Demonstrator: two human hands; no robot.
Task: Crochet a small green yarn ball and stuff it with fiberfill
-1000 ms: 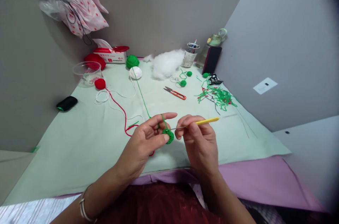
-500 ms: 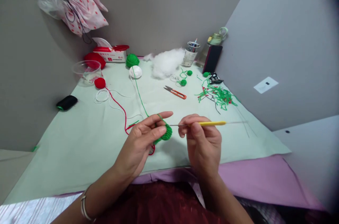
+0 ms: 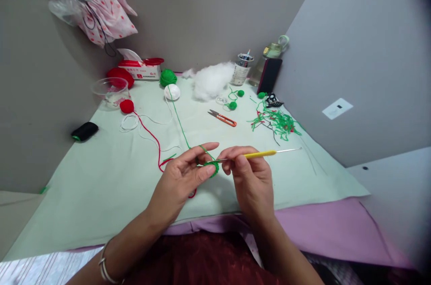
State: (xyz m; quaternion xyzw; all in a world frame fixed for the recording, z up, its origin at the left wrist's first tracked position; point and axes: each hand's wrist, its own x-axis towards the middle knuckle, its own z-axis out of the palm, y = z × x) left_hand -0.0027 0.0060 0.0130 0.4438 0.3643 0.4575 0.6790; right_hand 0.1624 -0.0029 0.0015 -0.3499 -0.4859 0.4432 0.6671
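My left hand (image 3: 183, 177) pinches a small green crochet piece (image 3: 213, 169) between thumb and fingers, its index finger stretched out with green yarn (image 3: 180, 123) running over it. That strand leads back toward the green yarn ball (image 3: 168, 77). In my right hand (image 3: 252, 177) is a crochet hook with a yellow handle (image 3: 259, 154), gripped near its middle. The hook's front metal end lies at the top edge of the green piece, by my left thumb; its other metal end points right. Part of the piece is hidden by my left fingers. A red strand (image 3: 192, 194) shows below the left hand.
Orange thread snips (image 3: 222, 118) lie ahead of my hands. White stuffing (image 3: 213, 81) and a pen cup (image 3: 241, 69) stand behind. Yarn scraps (image 3: 279, 123) lie right. Leftward are a red yarn ball (image 3: 127, 106), a clear tub (image 3: 111, 92) and a black spool (image 3: 85, 131).
My right hand has moved left with the crochet hook, bringing its tip into the green piece. The hook's rear end has tilted up, and the piece has turned to show more of its edge.
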